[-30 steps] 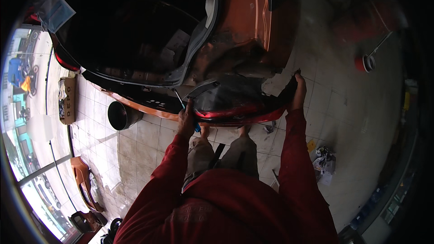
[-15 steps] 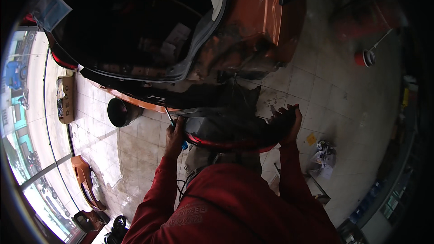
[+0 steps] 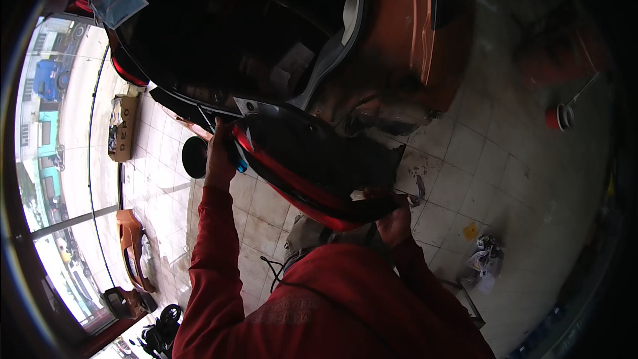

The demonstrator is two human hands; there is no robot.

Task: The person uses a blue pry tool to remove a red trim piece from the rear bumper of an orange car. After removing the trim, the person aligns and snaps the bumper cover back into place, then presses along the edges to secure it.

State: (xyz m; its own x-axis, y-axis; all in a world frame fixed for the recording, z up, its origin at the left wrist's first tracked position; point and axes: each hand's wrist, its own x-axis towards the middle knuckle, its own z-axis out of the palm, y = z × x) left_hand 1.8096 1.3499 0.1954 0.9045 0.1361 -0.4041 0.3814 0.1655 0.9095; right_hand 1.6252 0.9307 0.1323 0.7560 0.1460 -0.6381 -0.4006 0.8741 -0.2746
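A long curved car tail light (image 3: pixel 290 189), red along its near edge and dark on its back, is held between both my hands at the rear of an orange car (image 3: pixel 392 33). My left hand (image 3: pixel 220 153) grips its left end, up close to the car's rear edge. The same hand holds a screwdriver (image 3: pixel 241 165), whose blue handle shows below the palm and whose thin shaft points up and left. My right hand (image 3: pixel 395 221) is closed around the light's right end, nearer my body. Some of its fingers are hidden behind the light.
Beyond my left hand a black round bucket (image 3: pixel 195 157) stands on the tiled floor (image 3: pixel 465 146). Farther left are a cardboard box (image 3: pixel 124 129) and an orange bumper piece (image 3: pixel 130 239). A crumpled plastic bag (image 3: pixel 486 258) and a red can-like container (image 3: pixel 558 118) lie to the right.
The tail light has tilted, its left end rising toward the car with my left hand. My right hand has come inward and lower. The whole view has shifted a little.
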